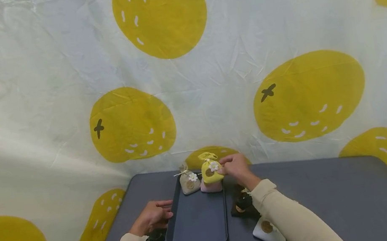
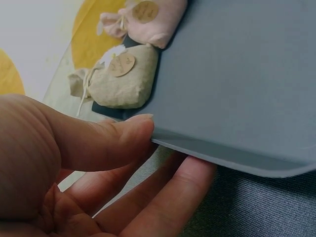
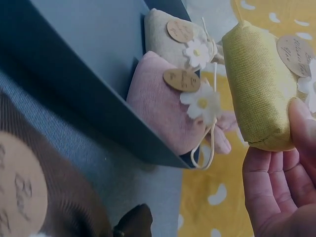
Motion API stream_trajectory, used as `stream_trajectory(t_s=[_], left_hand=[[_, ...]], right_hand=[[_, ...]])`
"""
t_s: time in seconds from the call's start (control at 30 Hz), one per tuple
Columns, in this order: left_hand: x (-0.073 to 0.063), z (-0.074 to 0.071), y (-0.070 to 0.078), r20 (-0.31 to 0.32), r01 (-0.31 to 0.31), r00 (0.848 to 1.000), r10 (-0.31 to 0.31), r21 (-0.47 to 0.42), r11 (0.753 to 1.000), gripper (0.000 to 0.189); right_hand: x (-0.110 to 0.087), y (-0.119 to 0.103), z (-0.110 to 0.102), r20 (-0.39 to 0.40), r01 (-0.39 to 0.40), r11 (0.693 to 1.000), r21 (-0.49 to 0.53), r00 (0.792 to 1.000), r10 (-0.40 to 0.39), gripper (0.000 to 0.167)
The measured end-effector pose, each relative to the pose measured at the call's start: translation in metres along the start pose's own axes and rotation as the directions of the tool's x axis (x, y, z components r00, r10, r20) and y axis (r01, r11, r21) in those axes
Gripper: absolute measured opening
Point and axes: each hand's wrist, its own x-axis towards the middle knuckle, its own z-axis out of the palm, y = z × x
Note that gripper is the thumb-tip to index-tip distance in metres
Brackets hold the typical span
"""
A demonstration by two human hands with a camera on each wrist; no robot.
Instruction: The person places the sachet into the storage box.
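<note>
1. Yellow pouch (image 3: 256, 89) held in the air by the tray's far edge, near its far right corner; the pink pouch (image 3: 160, 101) might be knocked or squashed if it is lowered straight down there.
2. Slip judged possible: only one side is gripped, so it could be dropped over the far edge.
3. Tray (image 1: 199, 226) could be skewed on the tabletop (image 1: 324, 188) if its left edge were pushed too hard.
4. Right hand (image 1: 234, 167): nearly closed, the yellow pouch pinched between thumb and fingers.
5. Left hand (image 1: 152, 216): partly closed, the tray's left rim lightly held between thumb and bent fingers.
</note>
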Motion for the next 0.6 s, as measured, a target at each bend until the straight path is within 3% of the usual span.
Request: stream_trajectory(t_s=[0.27, 0.6], left_hand=[[0.000, 0.000, -0.002, 0.020, -0.022, 1.000, 0.022, 0.003, 1.000, 0.056], [-0.001, -0.001, -0.002, 0.020, -0.029, 0.999, 0.029, 0.003, 1.000, 0.055]], right_hand=[[-0.001, -0.004, 0.011, -0.031, 0.022, 1.000, -0.022, 0.999, -0.023, 0.024], [-0.001, -0.006, 0.025, 0.011, 0.029, 1.000, -0.003, 1.000, -0.029, 0.024]])
